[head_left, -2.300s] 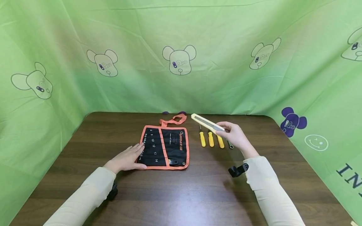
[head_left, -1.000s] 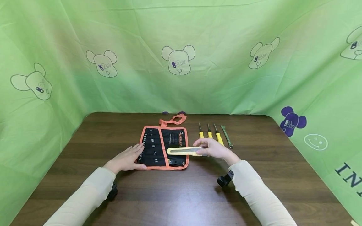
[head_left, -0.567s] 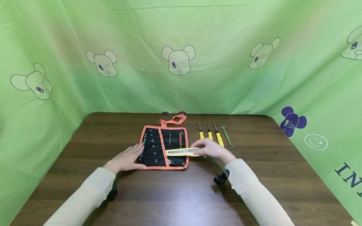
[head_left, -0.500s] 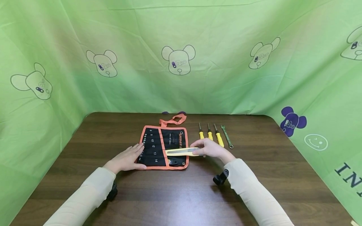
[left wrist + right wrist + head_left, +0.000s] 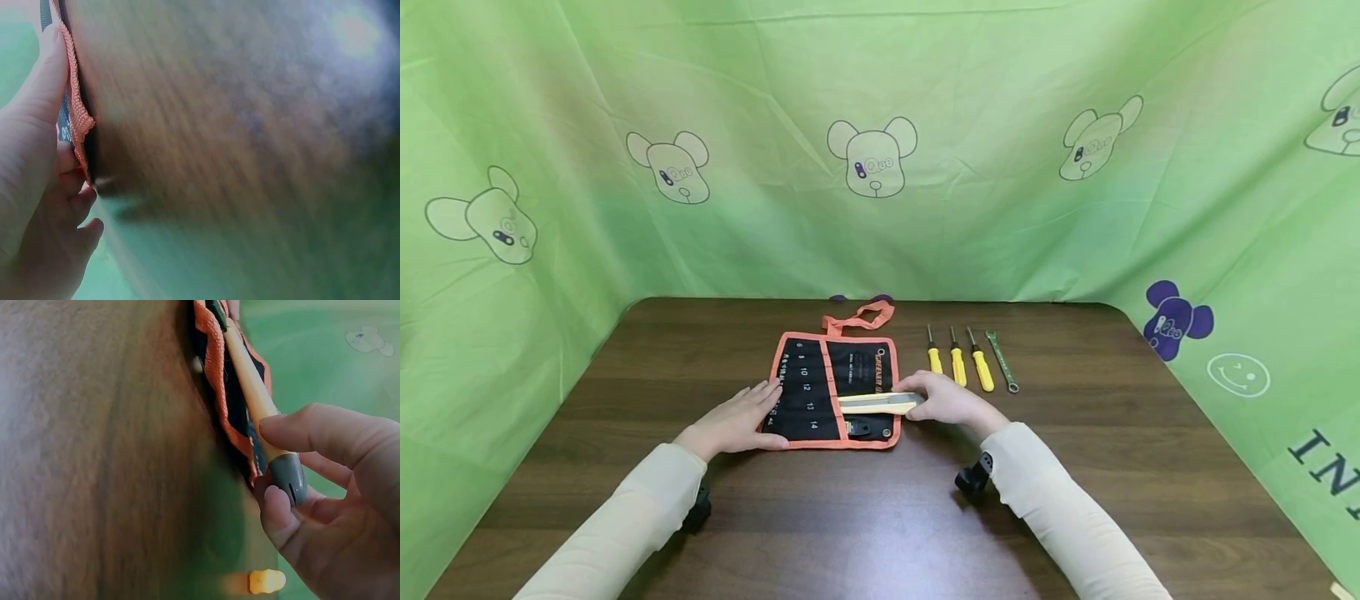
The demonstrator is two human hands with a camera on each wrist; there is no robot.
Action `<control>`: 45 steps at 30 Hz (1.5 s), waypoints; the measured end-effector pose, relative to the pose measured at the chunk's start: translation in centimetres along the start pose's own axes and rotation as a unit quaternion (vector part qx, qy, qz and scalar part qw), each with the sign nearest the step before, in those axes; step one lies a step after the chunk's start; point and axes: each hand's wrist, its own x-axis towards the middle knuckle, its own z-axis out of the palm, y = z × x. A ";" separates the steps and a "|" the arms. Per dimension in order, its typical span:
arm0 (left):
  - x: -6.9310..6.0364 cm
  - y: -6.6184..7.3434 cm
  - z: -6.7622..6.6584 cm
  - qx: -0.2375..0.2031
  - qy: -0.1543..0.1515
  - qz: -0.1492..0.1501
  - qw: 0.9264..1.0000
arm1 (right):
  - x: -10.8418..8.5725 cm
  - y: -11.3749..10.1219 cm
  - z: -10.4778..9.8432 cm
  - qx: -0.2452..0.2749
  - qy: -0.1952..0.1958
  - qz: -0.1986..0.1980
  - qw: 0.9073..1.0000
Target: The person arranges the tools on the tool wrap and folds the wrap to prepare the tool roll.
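Observation:
A black tool pouch with orange trim and printed numbers lies flat on the table. My left hand rests on its left edge with fingers extended; the left wrist view shows the hand against the orange trim. With thumb and fingers my right hand grips the grey end of a pale yellow utility knife. The knife's far tip meets the orange band across the pouch; how deep it sits is hidden. In the right wrist view my hand pinches the knife near its grey cap.
Right of the pouch lie three yellow-handled screwdrivers and a green wrench. A small black item sits in the pouch below the knife. An orange strap extends behind. Green patterned cloth hangs around the brown table.
My right hand has carried the knife left and toward me from above the screwdrivers onto the pouch, then slid slightly further left. My left hand has stayed in place.

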 end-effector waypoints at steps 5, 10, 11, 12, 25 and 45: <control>-0.1 0.1 0.0 -0.004 0.001 0.001 1.000 | 0.6 -0.3 0.7 -0.041 0.013 -0.020 0.999; -0.1 0.1 0.1 -0.007 0.000 0.000 1.000 | 1.1 -0.7 1.4 -0.050 0.014 0.014 0.999; -0.1 0.0 0.1 -0.007 0.000 0.000 1.000 | 1.2 -0.7 1.5 -0.051 0.015 0.018 0.998; -0.1 0.0 0.1 -0.007 0.001 0.001 1.000 | 1.3 -0.8 1.5 -0.050 0.016 0.021 0.998; -0.2 0.0 -0.1 -0.005 0.007 0.008 1.000 | 2.2 -1.5 2.3 -0.036 0.016 0.002 0.999; -0.1 -0.1 0.1 -0.029 0.005 0.013 0.999 | 3.2 -2.4 3.3 -0.032 0.012 0.001 0.999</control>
